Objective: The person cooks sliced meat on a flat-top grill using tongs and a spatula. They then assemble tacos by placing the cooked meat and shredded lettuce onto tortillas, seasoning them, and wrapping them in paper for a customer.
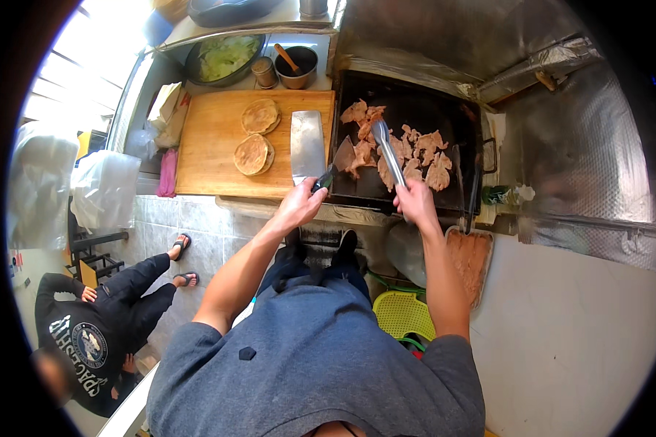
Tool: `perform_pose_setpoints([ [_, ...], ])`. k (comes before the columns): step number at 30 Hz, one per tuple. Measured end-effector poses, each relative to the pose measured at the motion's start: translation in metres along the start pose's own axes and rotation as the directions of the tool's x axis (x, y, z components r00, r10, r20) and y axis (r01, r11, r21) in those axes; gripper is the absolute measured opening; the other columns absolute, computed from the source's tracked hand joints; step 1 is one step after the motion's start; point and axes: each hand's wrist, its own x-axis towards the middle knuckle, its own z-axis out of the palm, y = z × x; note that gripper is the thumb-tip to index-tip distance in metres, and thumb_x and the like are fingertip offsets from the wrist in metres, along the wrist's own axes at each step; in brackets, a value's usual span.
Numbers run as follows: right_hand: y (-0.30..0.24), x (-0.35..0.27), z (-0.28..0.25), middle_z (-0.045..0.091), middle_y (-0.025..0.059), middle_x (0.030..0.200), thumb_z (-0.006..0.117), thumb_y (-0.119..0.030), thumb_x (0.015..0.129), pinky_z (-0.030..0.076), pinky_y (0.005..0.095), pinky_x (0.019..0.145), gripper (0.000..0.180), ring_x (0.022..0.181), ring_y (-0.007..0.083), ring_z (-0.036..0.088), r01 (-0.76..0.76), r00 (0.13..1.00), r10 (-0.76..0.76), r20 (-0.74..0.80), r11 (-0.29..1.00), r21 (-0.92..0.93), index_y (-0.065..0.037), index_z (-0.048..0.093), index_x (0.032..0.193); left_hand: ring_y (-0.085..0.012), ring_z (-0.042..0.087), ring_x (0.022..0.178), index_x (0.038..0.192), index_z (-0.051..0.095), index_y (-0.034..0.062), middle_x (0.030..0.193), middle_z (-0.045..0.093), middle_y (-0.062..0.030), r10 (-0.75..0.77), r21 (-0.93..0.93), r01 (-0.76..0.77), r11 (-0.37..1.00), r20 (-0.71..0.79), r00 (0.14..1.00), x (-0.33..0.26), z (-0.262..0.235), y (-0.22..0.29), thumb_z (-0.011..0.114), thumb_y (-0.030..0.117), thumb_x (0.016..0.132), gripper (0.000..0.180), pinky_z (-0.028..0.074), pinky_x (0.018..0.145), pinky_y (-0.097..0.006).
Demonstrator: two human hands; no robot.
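over griddle: right hand tongs on meat; left hand cleaver.

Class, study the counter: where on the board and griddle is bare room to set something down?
Free: the cutting board left of the two flatbreads, and the griddle behind the meat. Crowded: around the cleaver, tongs and both hands.

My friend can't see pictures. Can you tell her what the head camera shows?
A person's right hand holds metal tongs over meat pieces on a dark griddle. Their left hand holds a cleaver on a wooden board with two flatbreads.
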Motion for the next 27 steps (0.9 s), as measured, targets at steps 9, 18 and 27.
perform_pose_setpoints([
  [9, -0.047, 0.101, 0.01, 0.071, 0.0294, 0.075, 0.055, -0.017, 0.084, 0.058, 0.0499, 0.069, 0.031, 0.068, 0.0406, 0.072, 0.162, 0.986, -0.162, 0.041, 0.867, -0.472, 0.008, 0.07, 0.073, -0.0353, 0.071, 0.08, 0.136, 0.061, 0.0006, 0.087, 0.071, -0.0228, -0.071, -0.092, 0.059, 0.994, -0.134, 0.988, -0.026, -0.029, 0.028, 0.062, 0.033, 0.101, 0.047, 0.054, 0.074, -0.045],
  [18, -0.008, -0.022, -0.014, 0.07, 0.008, 0.072, 0.056, -0.014, 0.099, 0.05, 0.0273, 0.049, 0.022, 0.054, 0.0126, 0.063, -0.088, 0.964, 0.044, 0.261, 0.984, 0.157, 0.002, 0.069, 0.093, -0.0249, 0.066, 0.07, 0.134, 0.061, -0.0003, 0.078, 0.067, -0.0148, 0.042, -0.193, -0.078, 0.978, -0.185, 0.982, -0.014, -0.031, 0.023, 0.062, 0.03, 0.103, 0.043, 0.052, 0.067, -0.04],
  [27, 0.01, 0.051, -0.005, 0.07, 0.0088, 0.066, 0.056, -0.018, 0.095, 0.051, 0.0324, 0.051, 0.027, 0.053, 0.0148, 0.065, -0.056, 0.99, 0.058, 0.129, 0.998, -0.021, 0.004, 0.069, 0.087, -0.0103, 0.054, 0.062, 0.128, 0.062, -0.0036, 0.07, 0.059, -0.0011, 0.005, -0.131, 0.003, 0.991, 0.058, 0.998, -0.002, -0.009, 0.001, 0.062, 0.028, 0.103, 0.04, 0.044, 0.056, -0.032],
])
